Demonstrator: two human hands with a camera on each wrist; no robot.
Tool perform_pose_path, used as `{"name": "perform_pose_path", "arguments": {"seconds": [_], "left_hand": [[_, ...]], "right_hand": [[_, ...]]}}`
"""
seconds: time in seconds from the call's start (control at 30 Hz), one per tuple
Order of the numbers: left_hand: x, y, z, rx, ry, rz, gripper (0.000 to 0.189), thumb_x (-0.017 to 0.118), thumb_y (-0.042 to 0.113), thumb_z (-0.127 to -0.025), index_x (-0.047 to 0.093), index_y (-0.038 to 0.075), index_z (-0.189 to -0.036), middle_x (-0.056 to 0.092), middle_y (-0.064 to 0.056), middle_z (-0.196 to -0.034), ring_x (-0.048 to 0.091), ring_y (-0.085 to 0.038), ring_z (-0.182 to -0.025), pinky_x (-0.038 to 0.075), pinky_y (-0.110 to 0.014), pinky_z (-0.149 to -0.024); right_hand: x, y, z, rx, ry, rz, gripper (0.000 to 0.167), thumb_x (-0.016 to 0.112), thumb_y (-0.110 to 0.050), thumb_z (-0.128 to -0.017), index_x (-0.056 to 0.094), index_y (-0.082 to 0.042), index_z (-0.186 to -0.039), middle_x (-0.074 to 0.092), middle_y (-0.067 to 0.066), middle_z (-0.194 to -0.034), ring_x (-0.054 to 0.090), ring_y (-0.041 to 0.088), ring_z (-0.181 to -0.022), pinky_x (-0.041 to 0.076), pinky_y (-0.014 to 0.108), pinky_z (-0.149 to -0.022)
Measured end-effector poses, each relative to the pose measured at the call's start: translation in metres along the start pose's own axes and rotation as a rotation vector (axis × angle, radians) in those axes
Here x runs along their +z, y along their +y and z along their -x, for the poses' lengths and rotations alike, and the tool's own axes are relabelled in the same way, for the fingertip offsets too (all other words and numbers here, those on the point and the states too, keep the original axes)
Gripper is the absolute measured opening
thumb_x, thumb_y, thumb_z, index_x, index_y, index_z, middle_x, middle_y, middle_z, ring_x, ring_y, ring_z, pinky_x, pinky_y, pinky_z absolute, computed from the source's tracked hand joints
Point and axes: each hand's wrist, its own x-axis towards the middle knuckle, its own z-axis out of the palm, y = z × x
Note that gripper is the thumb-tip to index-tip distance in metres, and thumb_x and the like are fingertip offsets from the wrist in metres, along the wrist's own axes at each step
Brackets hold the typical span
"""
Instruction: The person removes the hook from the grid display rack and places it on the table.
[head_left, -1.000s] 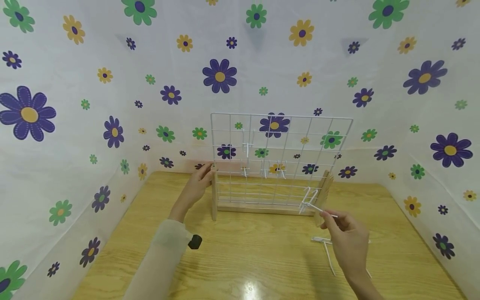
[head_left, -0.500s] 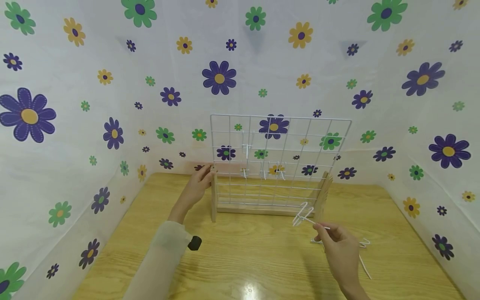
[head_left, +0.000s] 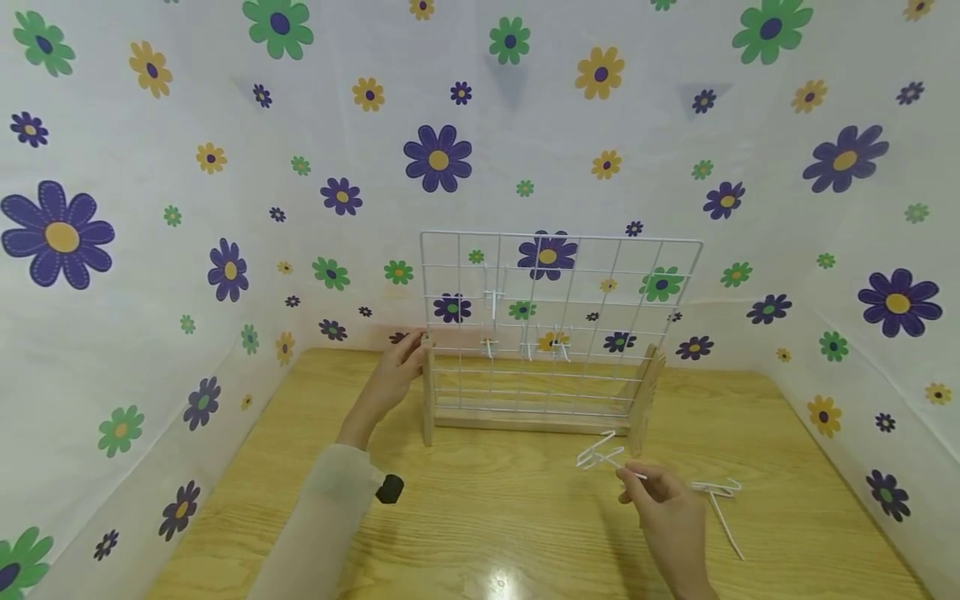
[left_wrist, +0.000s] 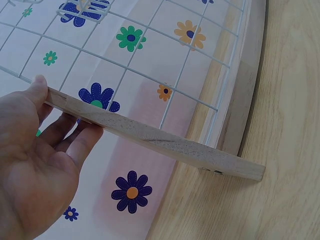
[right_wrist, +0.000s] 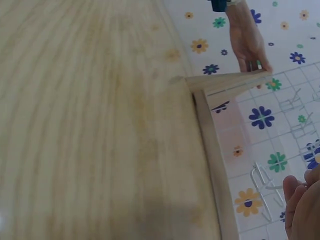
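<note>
A white wire grid panel stands in a wooden base. At its left side my left hand grips the top end of the wooden side post, with thumb and fingers on opposite faces in the left wrist view. My right hand pinches the straight stem of a white wire display hook between thumb and fingers. This hook is held in front of the base's right end, its two bent prongs pointing left. In the right wrist view the same hook overlaps the grid.
Several similar hooks hang on the grid, one higher and others in a lower row. Another loose hook lies on the wooden table right of my right hand. A flower-print sheet encloses the back and sides.
My right hand has drawn the hook down and leftward, away from the grid's lower right corner, uncovering the loose hook on the table. The left hand keeps its hold on the post.
</note>
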Motion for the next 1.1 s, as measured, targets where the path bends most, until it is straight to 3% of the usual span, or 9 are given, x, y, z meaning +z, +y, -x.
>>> {"name": "perform_pose_path", "arguments": {"seconds": [0.3,0.6,0.87,1.0,1.1], "left_hand": [[0.000,0.000,0.001,0.001,-0.001,0.002,0.056,0.041,0.036,-0.113,0.033,0.008,-0.161,0.037,-0.018,-0.161,0.042,-0.037,-0.145,0.046,-0.042,-0.114],[0.000,-0.001,0.000,0.006,0.005,-0.006,0.056,0.041,0.036,-0.113,0.034,0.009,-0.161,0.038,-0.018,-0.161,0.043,-0.038,-0.144,0.047,-0.043,-0.113],[0.000,0.001,0.001,0.006,0.002,-0.006,0.057,0.042,0.038,-0.113,0.033,0.008,-0.161,0.037,-0.018,-0.162,0.042,-0.038,-0.145,0.046,-0.043,-0.114],[0.000,0.000,0.000,0.010,0.000,-0.003,0.057,0.042,0.037,-0.113,0.033,0.007,-0.161,0.037,-0.020,-0.161,0.041,-0.040,-0.145,0.046,-0.045,-0.114],[0.000,0.000,0.000,0.007,-0.007,0.003,0.057,0.042,0.034,-0.113,0.031,0.006,-0.162,0.035,-0.022,-0.162,0.040,-0.041,-0.145,0.045,-0.046,-0.114]], "right_hand": [[0.004,0.007,0.008,0.121,-0.056,0.032,0.016,0.078,-0.009,-0.092,0.074,0.002,-0.105,0.074,0.006,-0.075,0.041,0.006,-0.041,0.034,0.014,-0.032],[0.009,0.015,0.012,0.145,-0.083,0.044,0.016,0.077,-0.006,-0.093,0.074,0.002,-0.106,0.075,0.006,-0.075,0.039,0.004,-0.040,0.034,0.014,-0.032],[0.016,0.018,0.014,0.166,-0.081,0.035,0.012,0.078,-0.007,-0.092,0.076,-0.002,-0.102,0.075,0.007,-0.074,0.048,0.010,-0.043,0.034,0.014,-0.033],[0.020,0.020,0.016,0.156,-0.077,0.028,0.012,0.079,-0.005,-0.091,0.076,0.000,-0.101,0.074,0.007,-0.073,0.060,0.009,-0.054,0.031,0.016,-0.034],[0.023,0.023,0.018,0.129,-0.066,0.020,0.011,0.079,-0.002,-0.089,0.076,0.001,-0.100,0.074,0.008,-0.072,0.066,0.006,-0.063,0.035,0.018,-0.039]]}}
